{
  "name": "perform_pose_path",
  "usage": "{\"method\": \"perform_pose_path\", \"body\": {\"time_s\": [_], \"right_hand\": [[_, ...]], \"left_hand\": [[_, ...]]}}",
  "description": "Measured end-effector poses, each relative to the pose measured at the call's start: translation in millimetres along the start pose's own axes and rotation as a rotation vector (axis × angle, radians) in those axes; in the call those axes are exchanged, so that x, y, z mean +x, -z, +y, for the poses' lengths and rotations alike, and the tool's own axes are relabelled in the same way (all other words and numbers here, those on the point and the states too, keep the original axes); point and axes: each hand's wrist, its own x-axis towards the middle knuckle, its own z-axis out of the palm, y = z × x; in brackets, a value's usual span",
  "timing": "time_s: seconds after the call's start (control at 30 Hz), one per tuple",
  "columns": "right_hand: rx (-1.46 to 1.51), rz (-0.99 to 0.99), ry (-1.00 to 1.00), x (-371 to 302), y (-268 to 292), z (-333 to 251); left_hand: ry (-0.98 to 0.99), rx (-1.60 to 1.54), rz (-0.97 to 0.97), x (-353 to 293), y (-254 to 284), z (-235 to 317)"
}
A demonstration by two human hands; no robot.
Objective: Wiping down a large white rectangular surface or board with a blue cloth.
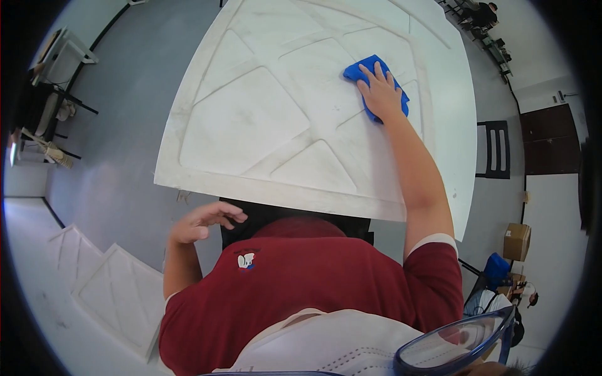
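Observation:
A large white panel (238, 119) with raised, crossing ribs lies on a white table (453, 125). Grey smudges mark the panel's face and ribs. My right hand (381, 94) is pressed on a blue cloth (360, 70) with its fingers spread over it, at the panel's right side. Part of the cloth is hidden under the palm. My left hand (210, 220) hovers off the panel's near left edge, fingers loosely bent and apart, with nothing in it.
Two similar ribbed white panels (119, 291) lean at the lower left. A dark chair (495, 150) stands right of the table, and a cardboard box (517, 242) sits farther down. Furniture (47, 113) lines the left wall. A person (484, 15) is at the far right.

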Motion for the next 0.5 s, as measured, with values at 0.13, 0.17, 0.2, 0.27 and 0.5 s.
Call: {"method": "perform_pose_path", "body": {"time_s": [0.13, 0.17, 0.2, 0.27, 0.5], "right_hand": [[0.071, 0.055, 0.052, 26.6, -2.7, -23.6], [0.105, 0.058, 0.064, 34.5, -0.8, -35.0], [0.144, 0.059, 0.078, 43.7, -2.3, -45.3], [0.178, 0.078, 0.100, 58.3, -3.3, -60.6], [0.059, 0.009, 0.104, 73.6, -9.7, -93.2]], "left_hand": [[-0.173, -0.011, 0.008, -15.1, 0.2, 12.8], [-0.251, -0.040, 0.007, -19.6, 1.6, 12.8], [-0.326, -0.067, 0.009, -21.4, 3.0, 12.4], [-0.375, -0.093, 0.017, -21.9, 0.6, 12.0], [-0.454, -0.140, 0.148, -31.5, -4.7, 5.3]]}}
